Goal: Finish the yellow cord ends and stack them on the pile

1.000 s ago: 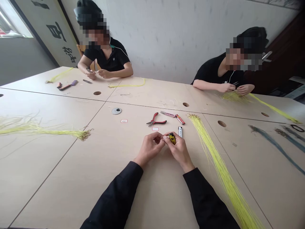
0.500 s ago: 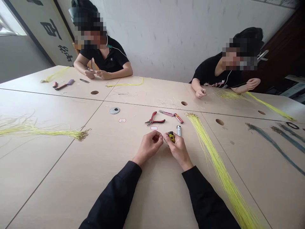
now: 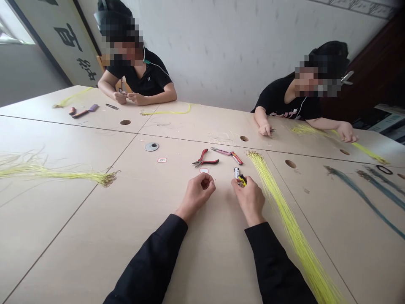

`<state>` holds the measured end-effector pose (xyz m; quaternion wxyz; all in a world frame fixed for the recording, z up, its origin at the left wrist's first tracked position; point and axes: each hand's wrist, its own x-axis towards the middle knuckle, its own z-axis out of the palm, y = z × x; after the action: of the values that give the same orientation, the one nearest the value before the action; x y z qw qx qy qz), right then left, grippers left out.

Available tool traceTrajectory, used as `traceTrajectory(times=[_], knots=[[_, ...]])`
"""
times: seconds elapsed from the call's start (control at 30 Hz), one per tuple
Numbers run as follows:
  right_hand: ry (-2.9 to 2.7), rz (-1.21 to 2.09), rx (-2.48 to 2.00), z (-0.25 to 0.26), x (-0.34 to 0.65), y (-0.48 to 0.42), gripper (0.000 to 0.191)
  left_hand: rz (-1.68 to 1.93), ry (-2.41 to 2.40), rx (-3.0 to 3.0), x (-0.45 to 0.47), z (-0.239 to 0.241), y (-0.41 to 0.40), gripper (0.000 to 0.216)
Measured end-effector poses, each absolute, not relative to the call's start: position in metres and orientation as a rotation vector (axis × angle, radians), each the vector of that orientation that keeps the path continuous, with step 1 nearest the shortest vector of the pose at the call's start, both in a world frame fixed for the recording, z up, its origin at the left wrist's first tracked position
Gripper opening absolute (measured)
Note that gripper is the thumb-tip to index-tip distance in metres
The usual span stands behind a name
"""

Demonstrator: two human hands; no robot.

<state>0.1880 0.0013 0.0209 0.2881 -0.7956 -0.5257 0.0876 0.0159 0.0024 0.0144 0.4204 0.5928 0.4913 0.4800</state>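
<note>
While a tiny curved piece (image 3: 214, 180), its exact form too small to tell, projects from the fingertips of the left hand (image 3: 200, 191) over the near part of the surface (image 3: 209, 261), a yellow-and-black lighter (image 3: 242, 180) sits within the right hand (image 3: 249, 196). Left grip: pinched on the piece. Right grip: wrapped around the lighter, partly hiding it. Handling, as I judge it from where I stand: the piece should be light, thin and easily dropped, best pinched at its very end; the lighter should be light, rigid and smooth, best held by its sides. Just beyond the right hand lies a white lighter (image 3: 236, 172); farther out, red-handled pliers (image 3: 209, 161), pink-handled snips (image 3: 221, 150) and a red lighter (image 3: 236, 158). To the right runs a bundle of yellow cords (image 3: 289, 215); to the left, a second yellow bundle (image 3: 79, 175). Across the surface sit two co-workers (image 3: 139, 80) in black shirts.
</note>
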Motion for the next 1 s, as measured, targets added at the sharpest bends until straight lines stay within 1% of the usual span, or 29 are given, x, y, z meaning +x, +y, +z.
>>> traceTrajectory(times=[0.13,0.2,0.27,0.33,0.43,0.53,0.73,0.9,1.0], knots=[[-1.471,0.205,-2.194,0.018,0.203,0.005,0.028,1.197,1.248,1.48,0.016,0.016,0.002,0.009],[-1.46,0.216,-2.142,0.016,0.204,0.005,0.025,1.191,1.255,1.482,0.016,0.018,0.002,0.009],[-1.44,0.273,-2.011,0.017,0.201,0.005,0.028,1.185,1.255,1.488,0.015,0.018,0.002,0.009],[-1.44,0.431,-1.799,0.019,0.195,0.003,0.032,1.18,1.238,1.502,0.015,0.018,0.002,0.01],[-1.525,0.754,-1.438,0.022,0.183,-0.001,0.036,1.181,1.193,1.528,0.015,0.016,0.002,0.011],[-1.599,0.916,-1.278,0.022,0.173,-0.004,0.035,1.177,1.183,1.538,0.015,0.014,0.003,0.013],[-1.589,0.922,-1.252,0.02,0.171,-0.004,0.03,1.164,1.2,1.538,0.016,0.013,0.003,0.012],[-1.596,0.843,-1.27,0.024,0.166,-0.008,0.028,1.169,1.185,1.614,0.016,0.011,0.002,0.014],[-1.497,0.781,-1.314,0.026,0.166,-0.009,0.028,1.144,1.193,1.71,0.015,0.011,0.002,0.016]])
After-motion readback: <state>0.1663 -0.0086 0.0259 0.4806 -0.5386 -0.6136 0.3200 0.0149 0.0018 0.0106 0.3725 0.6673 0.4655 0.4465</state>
